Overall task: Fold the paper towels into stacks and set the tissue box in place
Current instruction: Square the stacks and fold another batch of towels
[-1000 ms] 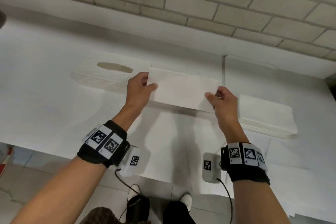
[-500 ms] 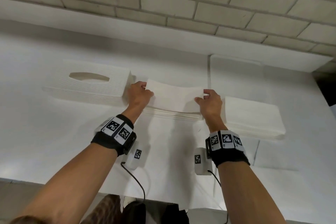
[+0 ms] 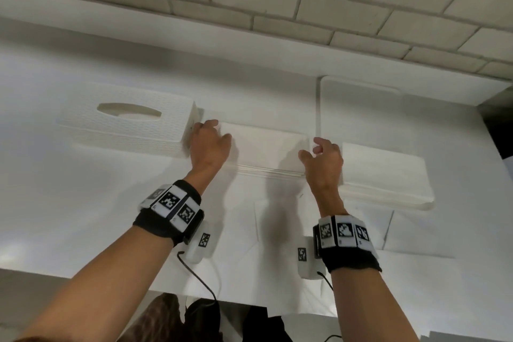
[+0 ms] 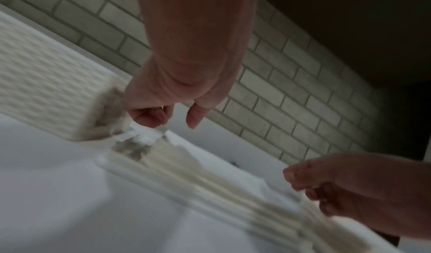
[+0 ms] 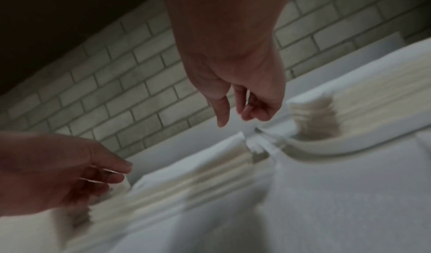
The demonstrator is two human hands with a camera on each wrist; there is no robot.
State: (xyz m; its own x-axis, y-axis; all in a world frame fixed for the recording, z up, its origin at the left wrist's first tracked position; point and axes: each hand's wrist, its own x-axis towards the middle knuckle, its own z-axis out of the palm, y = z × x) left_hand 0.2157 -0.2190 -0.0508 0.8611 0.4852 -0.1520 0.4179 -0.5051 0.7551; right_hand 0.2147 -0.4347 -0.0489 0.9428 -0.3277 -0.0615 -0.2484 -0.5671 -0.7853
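Note:
A low stack of folded white paper towels point(image 3: 266, 147) lies on the white table between my hands. My left hand point(image 3: 211, 141) hovers at its left end, right beside the end wall of the white textured tissue box point(image 3: 130, 125). In the left wrist view the left hand point(image 4: 172, 120) has curled fingers, a thumb pointing down and nothing in it, just above the stack point(image 4: 210, 179). My right hand point(image 3: 322, 158) is at the stack's right end. Its fingers point(image 5: 235, 118) hang loose and empty over the stack's corner point(image 5: 198, 174).
A second, taller stack of folded towels point(image 3: 385, 175) sits to the right, on a shallow white base point(image 5: 326, 148). A flat white panel point(image 3: 358, 108) lies behind it. Unfolded sheets point(image 3: 277, 230) cover the near table. A brick wall point(image 3: 277, 8) backs the table.
Both hands carried a folded towel forward and down onto the middle stack, then let go of it. The head view has moved closer to the table.

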